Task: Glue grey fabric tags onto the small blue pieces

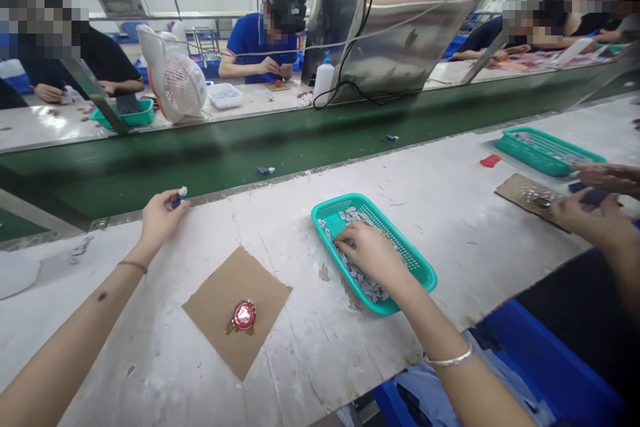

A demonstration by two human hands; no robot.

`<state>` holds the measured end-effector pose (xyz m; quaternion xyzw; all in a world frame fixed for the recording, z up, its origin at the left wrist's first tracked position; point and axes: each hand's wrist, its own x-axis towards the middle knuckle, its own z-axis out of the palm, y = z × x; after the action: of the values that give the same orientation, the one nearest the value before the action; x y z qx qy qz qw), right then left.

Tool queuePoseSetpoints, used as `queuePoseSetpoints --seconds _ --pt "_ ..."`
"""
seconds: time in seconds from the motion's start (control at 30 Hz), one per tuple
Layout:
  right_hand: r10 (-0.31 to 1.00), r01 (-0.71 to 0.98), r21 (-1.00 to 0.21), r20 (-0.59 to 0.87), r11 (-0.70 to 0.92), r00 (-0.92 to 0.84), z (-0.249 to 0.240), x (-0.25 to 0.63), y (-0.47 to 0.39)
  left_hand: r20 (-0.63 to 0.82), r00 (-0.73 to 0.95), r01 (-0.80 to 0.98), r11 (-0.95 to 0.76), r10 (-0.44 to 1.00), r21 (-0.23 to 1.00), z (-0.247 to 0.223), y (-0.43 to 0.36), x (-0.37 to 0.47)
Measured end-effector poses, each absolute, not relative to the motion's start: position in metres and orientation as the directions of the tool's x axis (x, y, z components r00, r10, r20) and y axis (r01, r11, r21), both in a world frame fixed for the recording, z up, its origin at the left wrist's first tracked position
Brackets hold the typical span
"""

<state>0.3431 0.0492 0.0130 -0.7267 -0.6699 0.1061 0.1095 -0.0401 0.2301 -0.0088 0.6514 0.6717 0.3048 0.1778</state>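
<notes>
My left hand (163,215) is at the far edge of the white table, its fingers closed on a small dark blue piece with a whitish end (178,199). My right hand (373,250) reaches into a green basket (425,275) that holds many small grey pieces (367,285). Its fingers are pinched together among them, and whatever lies between the fingertips is too small to make out. Between my arms, a square of brown cardboard (215,300) lies on the table, with a round, shiny red object (245,315) on it.
Beyond the table runs a green belt (320,140) carrying two small dark pieces. At the right, a co-worker's hands (590,213) are near another green basket (550,150) and cardboard. A blue bin (545,353) stands below the front edge. People sit across the belt.
</notes>
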Motion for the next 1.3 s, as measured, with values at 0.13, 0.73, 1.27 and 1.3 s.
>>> queuePoseSetpoints --seconds 0.13,0.73,1.27,1.3 --pt "0.998 0.940 -0.337 0.016 -0.053 0.062 0.014 0.345 0.048 0.192 -0.038 0.843 -0.072 0.981 0.534 -0.010 0.279 -0.029" --pt "0.954 0.561 -0.827 0.145 -0.028 0.261 0.014 0.332 0.022 0.190 0.290 0.597 -0.333 0.938 0.730 -0.014 0.298 0.106" --pt "0.966 0.438 -0.888 0.219 0.138 0.140 0.009 0.253 0.005 -0.318 0.291 -0.335 0.407 0.902 0.850 -0.003 0.100 -0.002" --pt "0.973 0.442 -0.884 0.213 0.153 0.091 0.010 0.244 0.005 -0.314 0.277 -0.352 0.400 0.908 0.846 -0.005 0.089 -0.007"
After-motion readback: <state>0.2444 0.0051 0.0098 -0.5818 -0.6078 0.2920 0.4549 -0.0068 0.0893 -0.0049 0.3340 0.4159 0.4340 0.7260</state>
